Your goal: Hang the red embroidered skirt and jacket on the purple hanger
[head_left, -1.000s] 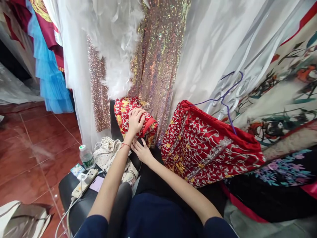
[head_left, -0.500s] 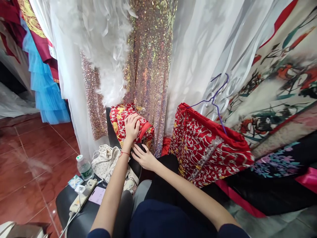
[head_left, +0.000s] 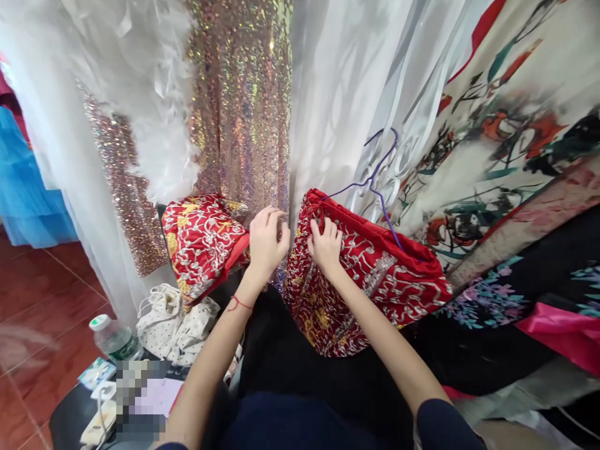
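A folded red bundle with gold and silver embroidery (head_left: 201, 240) rests on a dark chair back at the left. A larger red embroidered garment (head_left: 375, 281) lies to its right, draped over black cloth (head_left: 290, 362). My right hand (head_left: 325, 245) grips this garment near its upper left edge, fingers curled into the fabric. My left hand (head_left: 267, 240) hovers between the two red pieces, in front of the sequined dress (head_left: 244, 119), fingers apart and holding nothing. A red string circles my left wrist.
A purple wire hanger (head_left: 375, 178) pokes up behind the larger garment. White feathered and sheer gowns (head_left: 140, 94) hang behind, with floral printed fabric (head_left: 492, 150) at the right. A water bottle (head_left: 112, 337), spotted white bag (head_left: 178, 315) and power strip (head_left: 98, 422) sit low left.
Both hands left the folded bundle and moved right; my right hand took hold of the larger red garment. The view swung to the right.
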